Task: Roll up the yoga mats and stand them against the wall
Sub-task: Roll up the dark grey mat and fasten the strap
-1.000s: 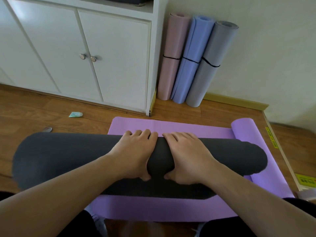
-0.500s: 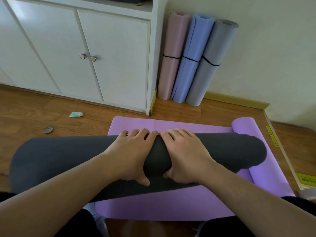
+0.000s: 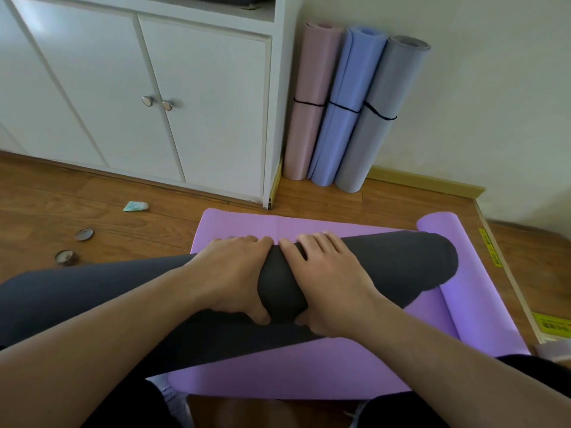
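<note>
Black roll point(image 3: 386, 267) lying crosswise under both hands, axis left-right. Left hand point(image 3: 228, 279) and right hand point(image 3: 327, 282) gripping its middle side by side, equally near.

Both hands side by side on the rolled mat point(image 3: 401, 267), rolled mat across the flat mat point(image 3: 309, 366), three standing rolls point(image 3: 340, 103) behind against the wall point(image 3: 479, 88), right of the cabinet point(image 3: 185, 103)
</note>
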Demonstrator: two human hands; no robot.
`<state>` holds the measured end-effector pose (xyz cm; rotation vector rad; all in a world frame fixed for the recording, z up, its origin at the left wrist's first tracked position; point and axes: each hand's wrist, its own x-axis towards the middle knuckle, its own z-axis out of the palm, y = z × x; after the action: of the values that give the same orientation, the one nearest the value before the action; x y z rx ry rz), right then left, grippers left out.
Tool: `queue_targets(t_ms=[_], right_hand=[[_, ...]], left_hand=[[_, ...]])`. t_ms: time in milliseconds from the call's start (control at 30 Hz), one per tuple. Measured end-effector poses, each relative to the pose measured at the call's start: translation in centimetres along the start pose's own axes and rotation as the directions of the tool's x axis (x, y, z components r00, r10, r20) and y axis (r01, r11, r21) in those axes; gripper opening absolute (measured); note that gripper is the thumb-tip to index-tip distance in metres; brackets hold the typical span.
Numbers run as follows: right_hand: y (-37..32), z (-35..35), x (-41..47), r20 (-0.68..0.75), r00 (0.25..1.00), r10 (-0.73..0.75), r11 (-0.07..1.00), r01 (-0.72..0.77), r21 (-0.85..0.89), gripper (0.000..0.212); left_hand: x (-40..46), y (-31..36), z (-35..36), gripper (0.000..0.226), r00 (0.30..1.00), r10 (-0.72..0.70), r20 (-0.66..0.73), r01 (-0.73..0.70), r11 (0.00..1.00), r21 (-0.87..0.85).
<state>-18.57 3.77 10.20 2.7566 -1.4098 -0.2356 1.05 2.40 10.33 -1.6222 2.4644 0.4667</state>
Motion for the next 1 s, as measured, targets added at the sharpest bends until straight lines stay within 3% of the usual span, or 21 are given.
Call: queue_targets(t_ms=[133, 267, 367, 633, 867, 1000], right_hand=[[0.3, 0.6, -0.1, -0.039, 0.999, 0.011, 1.0, -0.011, 0.011, 0.114], [0.4, 0.3, 0.1, -0.038, 0.997, 0.072, 0.997, -0.071, 0.025, 0.113], [0.4, 0.1, 0.2, -0.011, 0.995, 0.101, 0.994, -0.1, 0.052, 0.118], [-0.4, -0.3, -0.1, 0.026, 0.997, 0.072, 0.997, -0.072, -0.017, 0.145], [0.8, 0.5, 0.0, -0.053, 0.998, 0.042, 0.996, -0.037, 0.081, 0.117], [1.2, 0.4, 0.0, -0.047, 0.997, 0.057, 0.993, -0.052, 0.108, 0.116]], left_hand=[[-0.4, 0.0, 0.5, 0.106, 0.998, 0.018, -0.055, -0.015, 0.998, 0.055], [-0.3, 0.6, 1.4, 0.129, 0.987, 0.083, -0.139, -0.055, 0.979, 0.196], [0.2, 0.6, 1.9, 0.122, 0.976, 0.105, -0.193, -0.055, 0.967, 0.25], [0.8, -0.1, 1.0, 0.112, 0.992, 0.046, -0.117, -0.035, 0.995, 0.09], [0.0, -0.1, 0.5, 0.11, 0.992, 0.051, -0.115, -0.045, 0.998, 0.054], [-0.1, 0.6, 0.9, 0.124, 0.984, 0.103, -0.146, -0.076, 0.98, 0.182]])
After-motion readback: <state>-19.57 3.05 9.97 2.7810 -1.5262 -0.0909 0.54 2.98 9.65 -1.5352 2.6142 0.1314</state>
